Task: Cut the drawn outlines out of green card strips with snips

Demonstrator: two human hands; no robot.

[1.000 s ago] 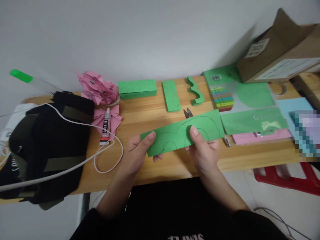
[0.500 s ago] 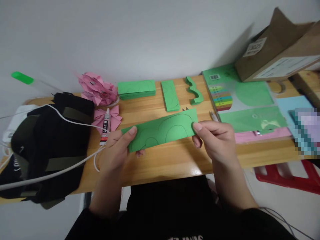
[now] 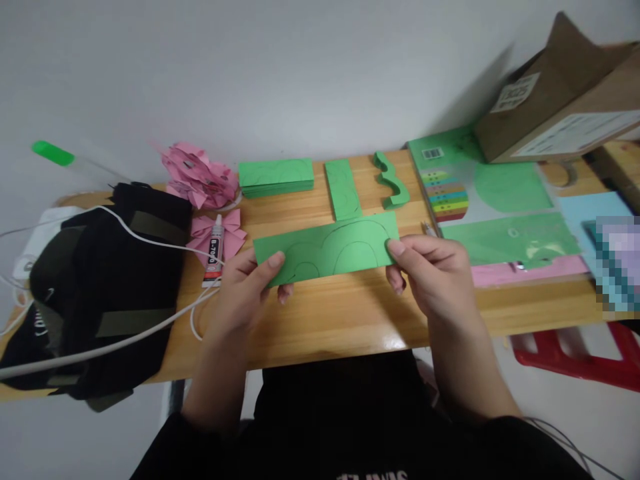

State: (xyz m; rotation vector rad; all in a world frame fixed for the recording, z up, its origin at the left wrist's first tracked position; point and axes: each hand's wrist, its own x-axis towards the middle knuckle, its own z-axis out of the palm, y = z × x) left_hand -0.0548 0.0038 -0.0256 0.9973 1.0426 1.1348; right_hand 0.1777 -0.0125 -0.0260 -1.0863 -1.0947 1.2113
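Observation:
A green paper strip (image 3: 333,250) with curved pencil lines drawn on it is stretched between both hands above the wooden table. My left hand (image 3: 255,277) pinches its left end, thumb on top. At the right end, my right hand (image 3: 425,270) grips it between thumb and fingers. Behind the strip lie a stack of green paper strips (image 3: 276,177), a smaller upright-lying green strip (image 3: 343,190) with drawn curves, and wavy cut green paper pieces (image 3: 390,180). Beside my left hand is a B-7000 glue tube (image 3: 213,257) on a folded pink paper piece (image 3: 230,233).
A black bag (image 3: 110,280) and white cables (image 3: 125,343) crowd the left side. Pink folded paper (image 3: 197,177) sits near the wall. On the right are a green paper pack (image 3: 505,200), a cardboard box (image 3: 555,100) and a pen-like tip (image 3: 429,229). A red stool (image 3: 565,360) stands below.
Both hands keep hold of the green paper strip. Its left end has risen and shifted slightly right with my left hand, so the strip lies more level.

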